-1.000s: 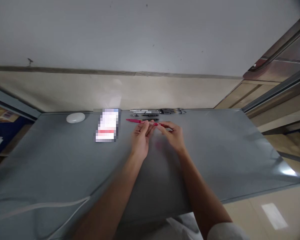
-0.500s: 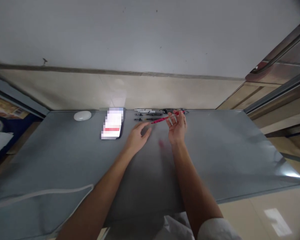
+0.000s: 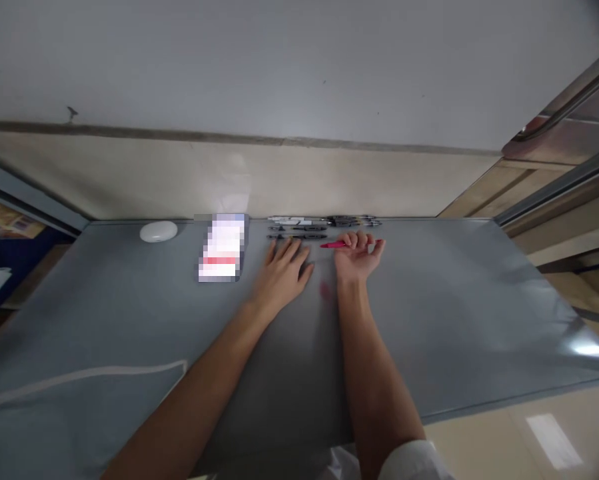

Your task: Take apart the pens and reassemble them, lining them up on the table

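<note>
A pink pen [image 3: 333, 245] lies across my right hand [image 3: 358, 259], whose fingers curl round it with the palm turned up. My left hand [image 3: 282, 272] is palm down with its fingers spread, holding nothing, just in front of a black pen [image 3: 299, 237]. Behind that pen lie another black pen [image 3: 299, 229] and a white pen [image 3: 290, 221]. To their right, beyond my right hand, several dark pens [image 3: 356, 220] lie close together along the table's back edge.
A phone [image 3: 222, 247] with a lit, blurred screen lies left of my left hand on the grey table [image 3: 429, 320]. Farther left sits a white rounded object [image 3: 158, 232]. A white cable [image 3: 89, 373] crosses the front left. A wall [image 3: 289, 177] rises behind the table.
My left hand has spread flat beside the black pens, away from the pink pen's tip. My right hand has lowered toward the table, turning the pink pen nearly level.
</note>
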